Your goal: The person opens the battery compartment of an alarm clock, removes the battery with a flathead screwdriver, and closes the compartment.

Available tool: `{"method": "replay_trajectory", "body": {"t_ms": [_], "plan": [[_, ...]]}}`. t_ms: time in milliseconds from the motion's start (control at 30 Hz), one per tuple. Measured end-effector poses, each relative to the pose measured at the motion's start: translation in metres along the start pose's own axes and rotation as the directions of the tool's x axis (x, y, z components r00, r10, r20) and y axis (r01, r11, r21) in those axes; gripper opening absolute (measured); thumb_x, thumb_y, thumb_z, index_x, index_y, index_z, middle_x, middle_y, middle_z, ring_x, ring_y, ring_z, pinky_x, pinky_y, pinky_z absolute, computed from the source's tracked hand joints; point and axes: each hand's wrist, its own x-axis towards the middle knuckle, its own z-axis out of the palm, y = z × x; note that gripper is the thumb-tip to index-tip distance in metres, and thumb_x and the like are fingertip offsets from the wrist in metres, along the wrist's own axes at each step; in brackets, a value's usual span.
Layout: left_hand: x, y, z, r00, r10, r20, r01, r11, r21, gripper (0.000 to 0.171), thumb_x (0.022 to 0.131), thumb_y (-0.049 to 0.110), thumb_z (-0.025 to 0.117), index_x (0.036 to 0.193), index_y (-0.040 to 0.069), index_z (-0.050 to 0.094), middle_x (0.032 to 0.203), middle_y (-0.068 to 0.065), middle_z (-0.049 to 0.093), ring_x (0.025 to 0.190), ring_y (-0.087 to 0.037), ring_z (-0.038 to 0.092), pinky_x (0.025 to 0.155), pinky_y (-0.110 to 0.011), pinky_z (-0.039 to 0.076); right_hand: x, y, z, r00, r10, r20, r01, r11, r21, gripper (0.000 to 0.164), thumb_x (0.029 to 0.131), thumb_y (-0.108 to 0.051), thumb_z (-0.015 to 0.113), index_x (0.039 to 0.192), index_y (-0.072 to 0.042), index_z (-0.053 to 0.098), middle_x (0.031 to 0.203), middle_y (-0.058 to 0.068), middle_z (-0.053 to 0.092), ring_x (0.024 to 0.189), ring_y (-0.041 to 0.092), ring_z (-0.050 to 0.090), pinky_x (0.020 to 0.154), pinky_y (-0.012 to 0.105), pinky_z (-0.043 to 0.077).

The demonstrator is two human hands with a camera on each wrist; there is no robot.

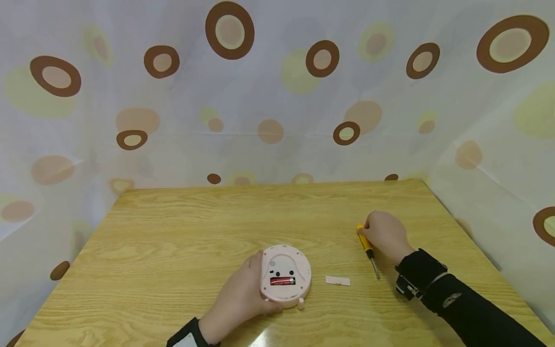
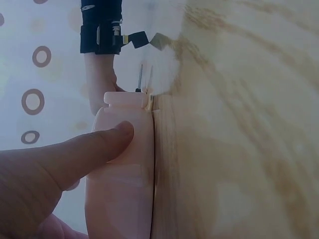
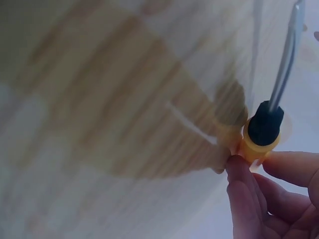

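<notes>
Nearest the camera is one black wristband (image 1: 192, 325) on the left wrist; a second black wristband (image 1: 418, 270) sits on the right, where one black sleeve (image 1: 477, 303) covers the arm. Two bare hands work over one wood-grain desk (image 1: 173, 231). The left hand (image 1: 243, 291) holds one pale pink alarm clock (image 1: 284, 262), thumb against its near rim and the other fingers along its left side. It lies flat on the desk, back upward, with two dark round knobs and one stubby foot plainly visible. Its single battery compartment is uncovered and contains one red-and-black battery (image 1: 282, 281), lying lengthwise. One slim pale battery cover (image 1: 337, 280) lies on the desk, just right of the clock. Farther right, the right hand (image 1: 387, 236) pinches one yellow screwdriver (image 1: 369, 251) by its handle, fingers narrow around it, the metal shaft pointing back toward the person; whether its tip touches the desk I cannot tell.
</notes>
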Motion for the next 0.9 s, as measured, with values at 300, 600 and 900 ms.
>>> {"method": "replay_trajectory", "body": {"t_ms": [300, 600, 900], "plan": [[-0.0002, -0.0008, 0.0004, 1.000, -0.013, 0.006, 0.013, 1.000, 0.002, 0.126, 0.061, 0.032, 0.104, 0.156, -0.014, 0.036, 0.148, -0.033, 0.055, 0.131, -0.045, 0.063, 0.110, -0.056, 0.055, -0.0005, 0.0004, 0.0008, 1.000, 0.015, 0.012, -0.015, 1.000, -0.010, 0.032, 0.095, -0.022, 0.078, 0.068, -0.009, 0.068, 0.062, 0.003, 0.056, 0.056, 0.018, 0.051, 0.052, 0.027, 0.036], [0.0022, 0.0015, -0.0029, 0.999, -0.016, 0.032, 0.016, 1.000, 0.004, 0.126, 0.062, 0.032, 0.104, 0.156, -0.014, 0.035, 0.151, -0.032, 0.053, 0.135, -0.045, 0.060, 0.112, -0.057, 0.052, 0.0008, 0.0008, -0.0023, 1.000, 0.013, 0.022, -0.013, 1.000, -0.024, 0.034, 0.096, -0.024, 0.078, 0.067, -0.009, 0.069, 0.060, 0.003, 0.057, 0.055, 0.018, 0.050, 0.052, 0.026, 0.035], [0.0022, 0.0025, -0.0032, 1.000, -0.003, 0.022, 0.002, 0.999, 0.042, 0.126, 0.059, 0.032, 0.105, 0.154, -0.015, 0.037, 0.148, -0.032, 0.057, 0.132, -0.044, 0.063, 0.111, -0.056, 0.054, -0.0007, -0.0028, -0.0026, 1.000, -0.009, 0.015, 0.009, 1.000, -0.026, 0.037, 0.095, -0.022, 0.078, 0.063, -0.010, 0.064, 0.057, 0.001, 0.050, 0.053, 0.017, 0.048, 0.052, 0.027, 0.034]]}}
